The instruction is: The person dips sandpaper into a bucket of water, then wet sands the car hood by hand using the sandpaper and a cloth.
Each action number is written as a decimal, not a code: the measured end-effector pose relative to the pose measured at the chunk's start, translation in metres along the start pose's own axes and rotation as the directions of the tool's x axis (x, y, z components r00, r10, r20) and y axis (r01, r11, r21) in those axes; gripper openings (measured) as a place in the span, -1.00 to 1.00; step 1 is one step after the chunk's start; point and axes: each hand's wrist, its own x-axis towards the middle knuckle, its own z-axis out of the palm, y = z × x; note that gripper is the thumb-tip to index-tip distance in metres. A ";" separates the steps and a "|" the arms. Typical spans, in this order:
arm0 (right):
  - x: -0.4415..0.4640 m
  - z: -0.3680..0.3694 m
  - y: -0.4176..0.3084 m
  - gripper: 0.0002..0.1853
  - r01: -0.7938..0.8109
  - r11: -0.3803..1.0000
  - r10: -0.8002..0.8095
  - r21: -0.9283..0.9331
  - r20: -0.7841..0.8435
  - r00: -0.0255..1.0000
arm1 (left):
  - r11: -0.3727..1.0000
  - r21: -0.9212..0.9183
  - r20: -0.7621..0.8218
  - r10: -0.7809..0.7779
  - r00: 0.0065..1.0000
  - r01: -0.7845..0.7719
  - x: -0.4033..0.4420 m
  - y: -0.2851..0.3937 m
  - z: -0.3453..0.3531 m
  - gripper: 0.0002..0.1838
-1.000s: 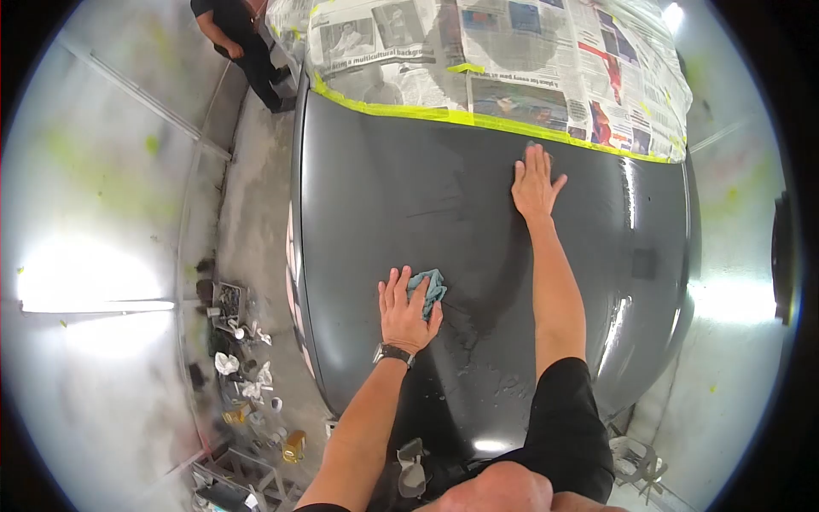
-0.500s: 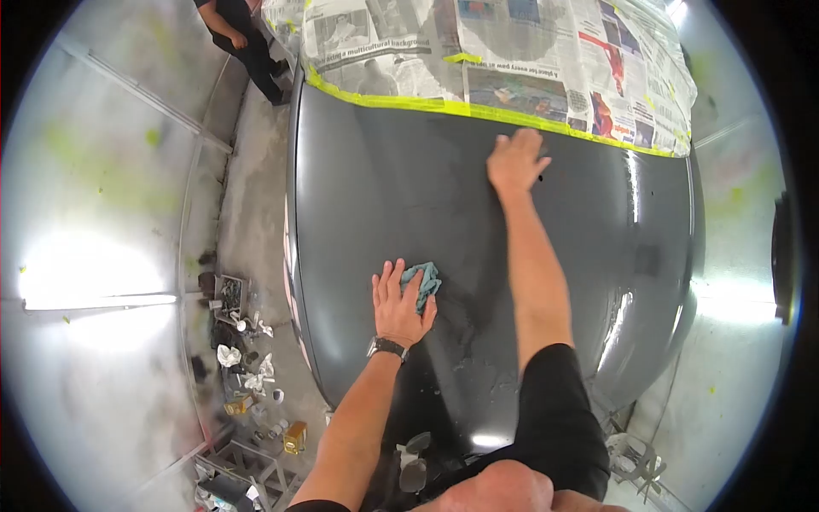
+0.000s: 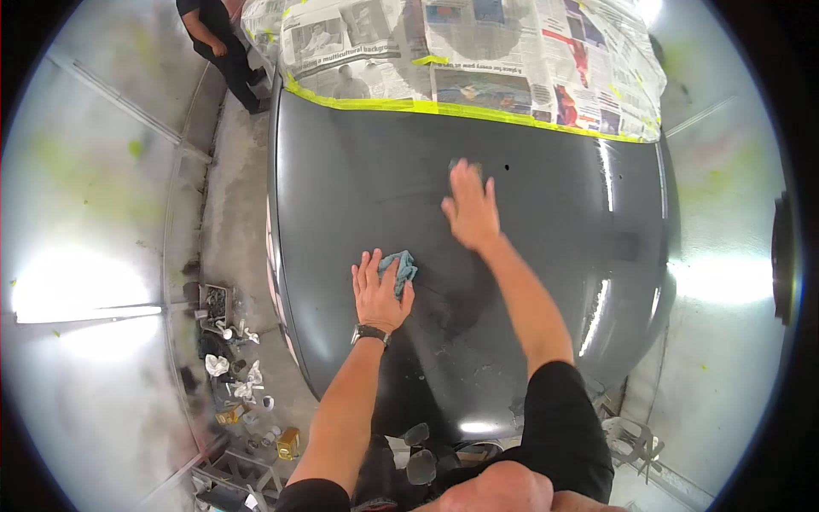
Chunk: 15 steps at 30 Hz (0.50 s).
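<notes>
A dark grey car panel [image 3: 358, 188] fills the middle of the view, curved and shiny, with wet-looking smears near its lower middle. My left hand [image 3: 380, 294] rests flat on it, fingers spread. Under its index finger and thumb is a crumpled teal cloth [image 3: 404, 271]. My right hand [image 3: 473, 209] lies further up the panel, its long fingers close together and the thumb side apart, slightly smeared by motion. A small greyish edge shows by its fingertips; what that piece is I cannot make out. A small dark hole [image 3: 507, 167] sits in the panel to the right.
Newspaper [image 3: 478, 51] under clear film covers the panel's far end, edged with yellow tape [image 3: 409, 106]. A person [image 3: 226, 55] in dark clothes stands at upper left. Cans, papers and boxes [image 3: 288, 443] litter the left floor. Glasses [image 3: 421, 466] hang below my chin.
My right hand has moved away from the taped edge, down and left across the panel. My left hand stays on the cloth at about the same spot; the whole view has shifted slightly.
</notes>
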 end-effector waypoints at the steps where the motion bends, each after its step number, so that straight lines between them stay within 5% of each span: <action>1: -0.034 -0.014 -0.018 -0.18 0.030 1.000 -0.030 0.007 0.071 0.997 | 1.000 -0.005 -0.009 0.007 1.000 -0.007 0.001 0.000 -0.002 -0.41; 4: -0.127 -0.032 -0.038 -0.13 0.028 0.987 -0.083 0.157 0.353 0.932 | 1.000 -0.006 -0.017 -0.002 1.000 0.002 0.001 0.001 0.000 -0.41; 7: -0.091 -0.024 -0.033 -0.15 0.097 0.995 -0.101 0.030 0.268 0.958 | 0.999 -0.033 -0.025 -0.006 1.000 0.005 0.002 0.002 -0.001 -0.40; 9: -0.013 0.001 -0.030 -0.18 0.054 0.998 -0.053 -0.017 0.066 0.996 | 0.999 -0.038 -0.032 0.001 0.999 -0.002 -0.002 0.001 0.000 -0.40; 11: 0.058 0.016 -0.037 -0.21 -0.085 0.995 0.083 0.042 0.051 0.995 | 0.999 -0.037 -0.068 0.022 0.997 -0.024 0.004 -0.002 0.003 -0.42; 15: 0.005 0.015 -0.059 -0.21 -0.001 0.995 0.002 0.098 -0.010 1.000 | 0.996 -0.060 -0.122 0.059 0.991 -0.067 0.003 -0.002 0.002 -0.53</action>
